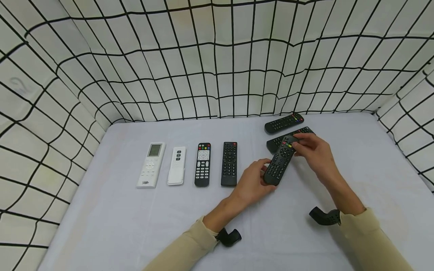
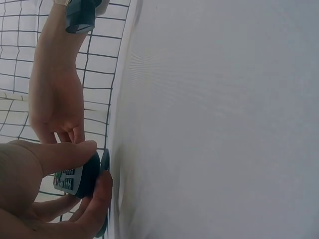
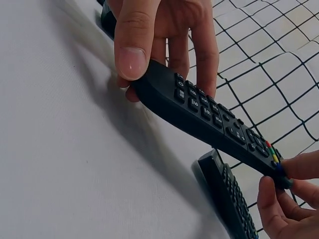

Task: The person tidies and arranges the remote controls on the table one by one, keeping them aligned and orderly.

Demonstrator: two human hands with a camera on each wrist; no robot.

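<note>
- Currently, the left hand (image 1: 251, 181) is gripping the near end of a black remote (image 1: 280, 162), thumb and fingers pressing opposite sides.
- The right hand (image 1: 315, 150) is pinching its far end by the coloured buttons (image 1: 287, 144), thumb and fingertips almost together.
- Between both hands, this remote is slanting, raised above the white cloth (image 1: 101, 229).
- Just beyond the grip, a second remote (image 1: 273, 144) is lying partly hidden; a third remote (image 1: 284, 123) is lying farther back.
- Left of the grip, four are lying in a row: nearest, a slim remote (image 1: 229, 164); next, a white-pad remote (image 1: 202, 165); then a plain white remote (image 1: 176, 167); farthest, a screen remote (image 1: 150, 167).
- Well beyond the grip, black netting (image 1: 232, 45) is hanging.
</note>
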